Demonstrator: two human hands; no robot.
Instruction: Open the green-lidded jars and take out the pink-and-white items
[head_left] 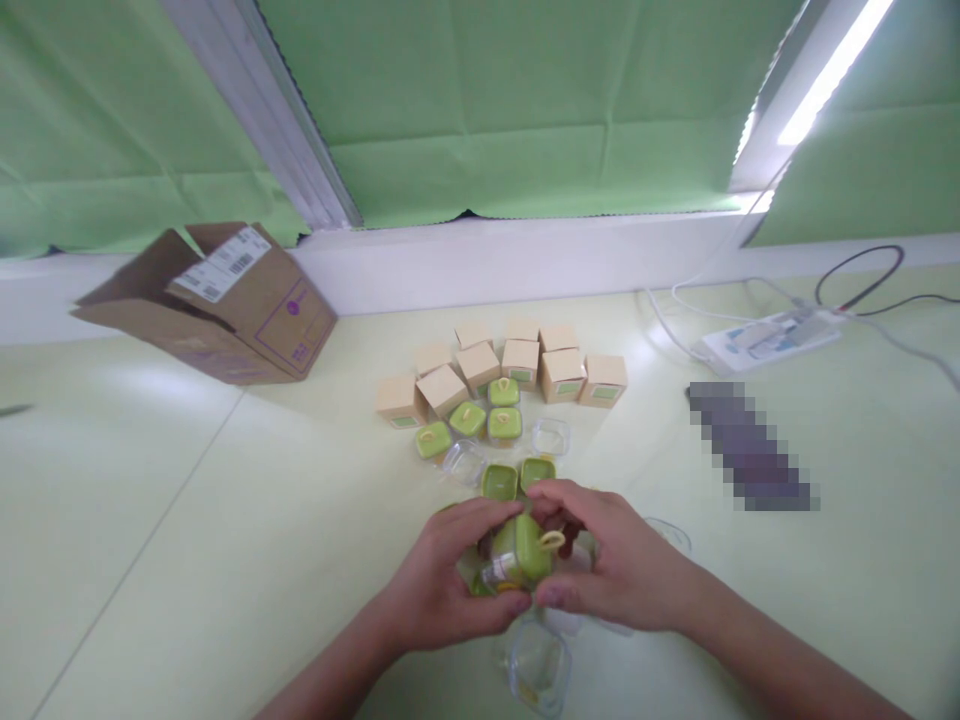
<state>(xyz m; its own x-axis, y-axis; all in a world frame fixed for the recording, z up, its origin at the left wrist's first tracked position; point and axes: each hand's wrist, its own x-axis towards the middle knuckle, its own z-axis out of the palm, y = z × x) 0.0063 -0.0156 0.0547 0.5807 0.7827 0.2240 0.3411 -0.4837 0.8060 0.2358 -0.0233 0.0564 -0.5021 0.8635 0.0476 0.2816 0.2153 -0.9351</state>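
A small clear container with a green lid (531,550) is tipped on its side between my hands, its pale yellow loop pointing right. My left hand (442,580) is closed around the clear body, thumb below and fingers above. On the lid side, my right hand (607,560) curls its thumb and fingers about the lid's edges; some of its fingertips are hidden. Just beyond my hands lie green lids (499,483), undersides up. A clear container (540,665) rests nearer to me, and more clear pieces are partly covered by my right hand.
Several small cardboard boxes (521,362) stand in rows farther back, with lidded green-topped containers (505,424) before them. An open carton (262,310) sits at the left by the wall. To the right are a power strip (772,340) with cables and a pixelated dark object (750,445).
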